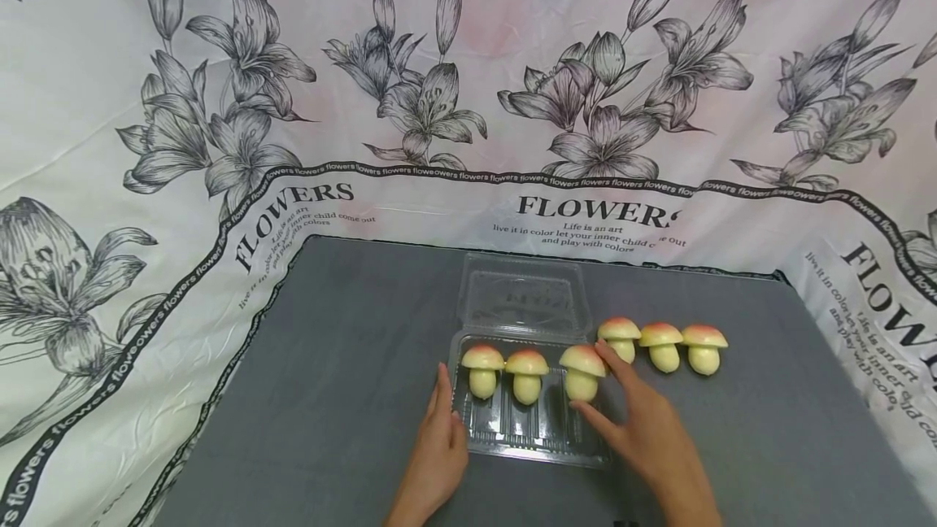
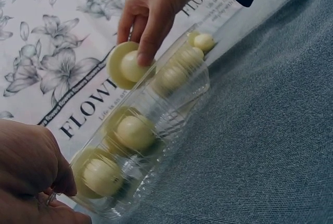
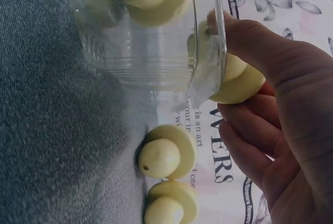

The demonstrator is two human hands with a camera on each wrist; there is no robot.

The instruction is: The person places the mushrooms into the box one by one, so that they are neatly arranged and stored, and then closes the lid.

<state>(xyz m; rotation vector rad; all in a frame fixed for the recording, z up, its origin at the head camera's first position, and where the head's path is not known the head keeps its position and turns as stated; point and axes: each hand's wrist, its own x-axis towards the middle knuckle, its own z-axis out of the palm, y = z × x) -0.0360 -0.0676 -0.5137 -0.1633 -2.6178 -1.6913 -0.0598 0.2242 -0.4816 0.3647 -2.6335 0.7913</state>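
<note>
A clear plastic clamshell box lies with its lid folded back. Two mushroom-shaped pieces, pale yellow with reddish caps, sit in its left half: one by the left wall, the other beside it. My left hand grips the box's left side; the left wrist view shows thumb and fingers pinching the rim. Between thumb and fingers, my right hand holds a third mushroom over the box's right part. In the right wrist view, the box wall partly covers this held mushroom.
To the right of the box, several more mushrooms stand in a row on the dark grey tabletop: a near one, a middle one and a far one. Behind the table hangs a flower-printed cloth.
</note>
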